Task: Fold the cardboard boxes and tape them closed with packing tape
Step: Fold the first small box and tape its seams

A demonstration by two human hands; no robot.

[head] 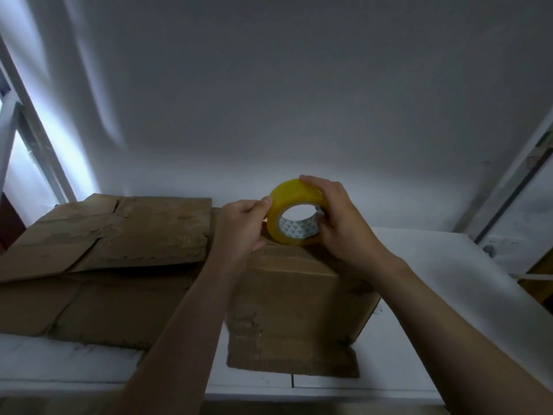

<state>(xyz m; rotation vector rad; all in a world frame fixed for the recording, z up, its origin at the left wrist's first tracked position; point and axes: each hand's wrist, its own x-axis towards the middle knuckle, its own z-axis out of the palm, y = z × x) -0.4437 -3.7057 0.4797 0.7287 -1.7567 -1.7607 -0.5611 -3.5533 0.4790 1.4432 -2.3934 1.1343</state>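
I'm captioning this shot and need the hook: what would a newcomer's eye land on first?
The yellow tape roll, bright in a dim scene, is held upright at centre: the right hand grips it from the right and the left hand pinches its left rim. It sits at the top edge of a folded cardboard box on the white table, with flattened cardboard to the left.

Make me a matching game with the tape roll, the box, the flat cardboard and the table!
Things:
1. tape roll
2. box
3. flat cardboard
4. table

Clues:
A. white
B. lying in a pile on the left
C. yellow
D. folded up, just under the tape roll

Pairs: 1-C, 2-D, 3-B, 4-A
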